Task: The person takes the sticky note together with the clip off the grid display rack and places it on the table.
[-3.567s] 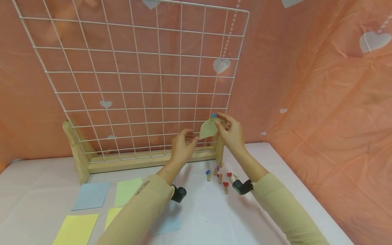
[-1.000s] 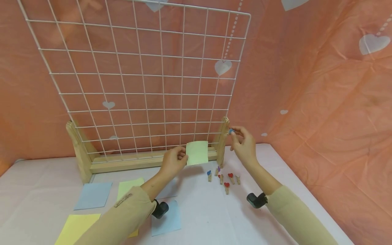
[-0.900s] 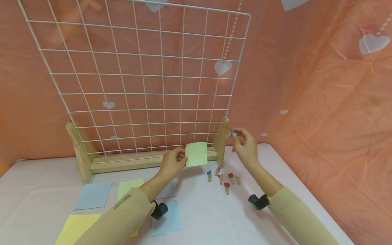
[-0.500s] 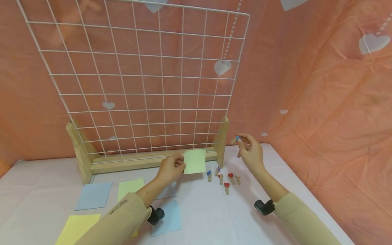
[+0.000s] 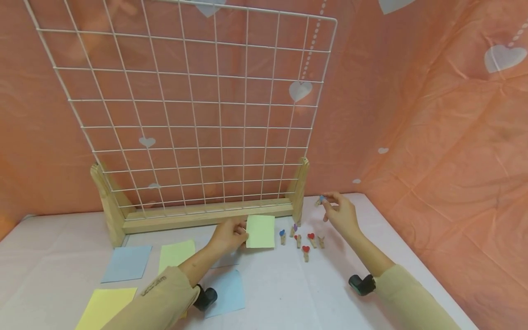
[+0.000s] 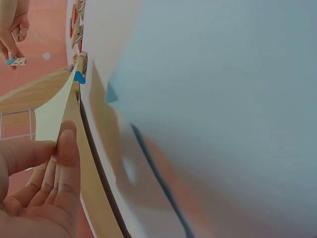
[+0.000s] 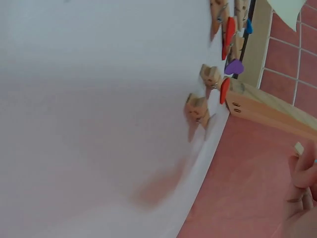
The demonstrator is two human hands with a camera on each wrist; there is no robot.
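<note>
A pale green sticky note (image 5: 261,232) is pinched at its left edge between the thumb and fingers of my left hand (image 5: 228,238); the left wrist view shows the note (image 6: 53,110) bent and held clear of the table. My right hand (image 5: 343,215) pinches a small wooden clothespin (image 5: 320,200) with a blue heart, to the right of the stand. In the left wrist view this clothespin (image 6: 19,61) juts from the fingertips. Between the hands, several small clothespins with red, blue and purple hearts, such as a red-heart one (image 5: 305,255), lie on the table.
A white wire grid (image 5: 220,126) rises from a wooden stand (image 5: 206,217) at the back. On the white table lie blue (image 5: 126,264), yellow (image 5: 106,308) and green paper (image 5: 176,255) squares at left, plus a blue one (image 5: 226,295) by my left wrist. Orange cloth (image 5: 437,174) hangs behind.
The note and blue-heart clothespin were together against the grid's lower right. They have come apart from it, my left hand lowering the note, my right hand carrying the clothespin right and down.
</note>
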